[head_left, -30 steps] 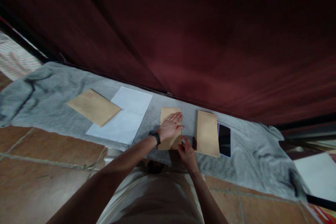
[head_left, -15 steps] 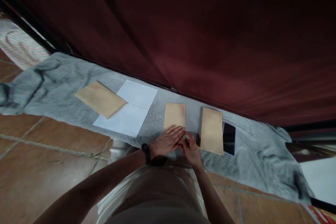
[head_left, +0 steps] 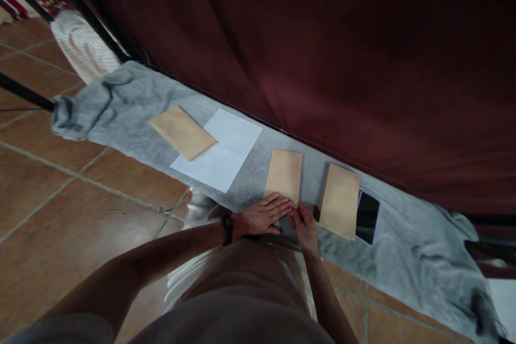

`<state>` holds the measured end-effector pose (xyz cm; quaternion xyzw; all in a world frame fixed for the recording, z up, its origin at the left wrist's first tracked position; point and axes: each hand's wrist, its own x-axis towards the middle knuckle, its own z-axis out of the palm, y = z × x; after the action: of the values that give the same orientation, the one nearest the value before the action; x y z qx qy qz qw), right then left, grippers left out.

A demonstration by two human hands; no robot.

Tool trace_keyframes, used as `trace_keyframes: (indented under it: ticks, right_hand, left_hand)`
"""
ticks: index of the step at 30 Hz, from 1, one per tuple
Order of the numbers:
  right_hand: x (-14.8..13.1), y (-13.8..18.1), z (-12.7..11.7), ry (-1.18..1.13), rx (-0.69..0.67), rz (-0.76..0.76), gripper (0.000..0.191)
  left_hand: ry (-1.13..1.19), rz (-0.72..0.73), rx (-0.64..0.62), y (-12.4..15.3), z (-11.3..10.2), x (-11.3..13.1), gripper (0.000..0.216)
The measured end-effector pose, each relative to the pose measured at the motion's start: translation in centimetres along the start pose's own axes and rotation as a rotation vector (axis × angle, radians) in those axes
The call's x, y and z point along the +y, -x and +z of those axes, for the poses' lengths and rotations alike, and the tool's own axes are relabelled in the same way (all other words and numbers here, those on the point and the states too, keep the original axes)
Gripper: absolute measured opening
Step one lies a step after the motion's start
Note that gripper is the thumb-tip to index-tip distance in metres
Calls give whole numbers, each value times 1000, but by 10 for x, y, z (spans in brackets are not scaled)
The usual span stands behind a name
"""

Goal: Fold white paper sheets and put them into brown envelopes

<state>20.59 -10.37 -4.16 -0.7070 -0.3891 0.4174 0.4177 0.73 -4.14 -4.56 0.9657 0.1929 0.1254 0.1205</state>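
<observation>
A brown envelope [head_left: 284,172] lies on a grey cloth [head_left: 129,113] spread over the tiled floor. My left hand [head_left: 264,215], with a dark watch on its wrist, lies flat with fingers stretched over the envelope's near end. My right hand [head_left: 306,226] rests just to the right, fingertips at the envelope's near right corner; nothing shows in it. A second brown envelope [head_left: 339,200] lies to the right, beside a dark phone [head_left: 367,217].
A white sheet of paper [head_left: 220,153] and a third brown envelope [head_left: 181,131] overlapping its left side lie further left on the cloth. A dark red curtain [head_left: 322,54] hangs behind. Brown floor tiles [head_left: 60,199] surround the cloth. A dark bar [head_left: 24,97] crosses at left.
My left hand slid from the middle of the envelope down to its near end. My right hand stayed at the near corner. The camera view swung to the left.
</observation>
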Motion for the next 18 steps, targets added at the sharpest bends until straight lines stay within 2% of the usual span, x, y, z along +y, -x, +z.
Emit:
trace_keyframes:
  ticks: [5,13,18]
  right_hand:
    - [2,-3,0,-49,-2,-9,33]
    - [3,-5,1,-73,31,7,33]
    - [5,-6,1,-105,59,5,30]
  left_hand:
    - [37,22,43,5,-6,-4,82]
    - [110,-19,-31,-1,-22,-7,72]
    - [45,-63,26,-3,-27,-11,75]
